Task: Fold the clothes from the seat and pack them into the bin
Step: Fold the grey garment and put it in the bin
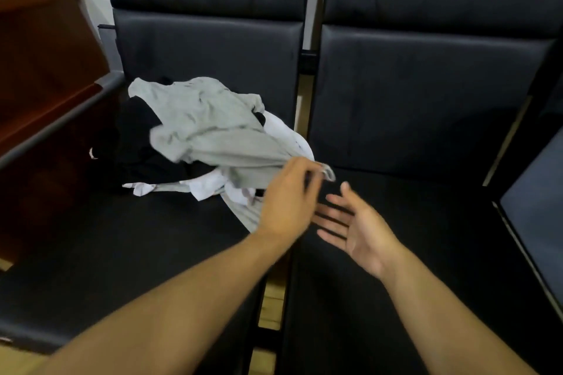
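The clothes (195, 143) lie heaped on the left seat (122, 246), centre-left of the frame. The left hand (286, 201) pinches the grey shirt (210, 128); a pull could drag the white and black pieces off the edge. The right hand (362, 228) is spread, holding nothing. No bin shows.

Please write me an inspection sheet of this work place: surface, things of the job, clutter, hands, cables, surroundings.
Surface: two dark padded seats side by side, a narrow gap between them.
Job's things: unfolded pile on the left seat: grey garment on top, white garment and black clothes under it. No bin seen.
Clutter: nothing seen.
Hands: left hand pinches the grey garment's edge; right hand open, palm up, holds nothing.
Cables: nothing seen.
Surroundings: wooden cabinet at left, wooden floor below.
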### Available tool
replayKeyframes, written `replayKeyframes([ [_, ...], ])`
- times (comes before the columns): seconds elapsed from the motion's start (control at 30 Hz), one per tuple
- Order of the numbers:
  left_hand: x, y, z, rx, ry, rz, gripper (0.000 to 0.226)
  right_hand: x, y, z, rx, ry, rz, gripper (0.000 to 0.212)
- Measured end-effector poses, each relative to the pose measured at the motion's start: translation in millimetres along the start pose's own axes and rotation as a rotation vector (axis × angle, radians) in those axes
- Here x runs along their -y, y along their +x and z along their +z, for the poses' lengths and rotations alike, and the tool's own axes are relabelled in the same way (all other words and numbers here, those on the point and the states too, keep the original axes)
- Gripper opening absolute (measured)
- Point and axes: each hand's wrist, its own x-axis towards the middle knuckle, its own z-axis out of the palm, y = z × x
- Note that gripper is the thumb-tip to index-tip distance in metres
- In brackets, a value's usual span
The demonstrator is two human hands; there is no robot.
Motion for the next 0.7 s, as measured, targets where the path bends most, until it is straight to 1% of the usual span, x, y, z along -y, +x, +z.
replayKeyframes([
  [0.07,-24.1,-24.2,21.7,0.259,-0.137,-0.011,0.005,8.9,-8.1,-19.2,0.123,0.165,0.104,0.065],
  [0.1,-33.2,-35.6,31.0,0.373,-0.166,0.019,0.006,11.8,-13.0,-29.7,0.151,0.183,0.134,0.068],
  [0.13,-39.4,-46.8,39.0,0.474,-0.174,0.045,0.006,12.6,-18.2,-39.9,0.146,0.16,0.155,0.063],
  [0.17,-42.8,-57.0,45.5,0.554,-0.189,0.062,0.007,10.9,-22.5,-49.8,0.119,0.101,0.166,0.052],
  [0.2,-42.6,-65.4,50.8,0.61,-0.213,0.066,0.009,8.5,-26.6,-59.9,0.083,0.01,0.176,0.04],
  [0.23,-40.7,-72.6,54.3,0.641,-0.246,0.058,0.01,5.3,-30.8,-70.1,0.04,-0.086,0.184,0.033],
  [0.3,-30.8,-81.5,56.5,0.622,-0.278,0.024,0.01,0.6,-39.7,-91.7,-0.013,-0.223,0.204,0.033],
  [0.37,-16.5,-85.2,55.5,0.553,-0.255,-0.033,0.007,1.5,-50.8,-109.7,-0.007,-0.196,0.217,0.034],
  [0.4,-10.1,-86.1,55.1,0.549,-0.229,-0.065,0.007,2.0,-56.0,-116.4,-0.013,-0.197,0.2,0.032],
  [0.43,-5.5,-87.0,55.0,0.582,-0.208,-0.093,0.008,0.9,-60.4,-120.3,-0.015,-0.228,0.182,0.03],
  [0.5,-0.7,-90.0,57.7,0.705,-0.165,-0.101,0.011,-5.7,-67.1,-120.8,0.004,-0.324,0.193,0.031],
  [0.53,1.4,-91.3,60.5,0.739,-0.121,-0.079,0.011,-11.0,-67.9,-118.2,0.02,-0.385,0.21,0.034],
  [0.57,3.4,-91.2,63.0,0.729,-0.073,-0.061,0.011,-16.4,-66.6,-115.0,0.026,-0.459,0.214,0.036],
  [0.6,6.8,-89.2,63.8,0.671,-0.016,-0.054,0.012,-21.0,-63.7,-111.9,0.01,-0.538,0.199,0.034],
  [0.63,12.4,-85.8,63.1,0.576,0.052,-0.062,0.012,-24.3,-60.4,-108.2,-0.018,-0.604,0.169,0.031],
  [0.7,28.3,-79.4,56.4,0.35,0.261,-0.105,0.016,-29.4,-52.5,-102.6,-0.087,-0.686,0.099,0.025],
])
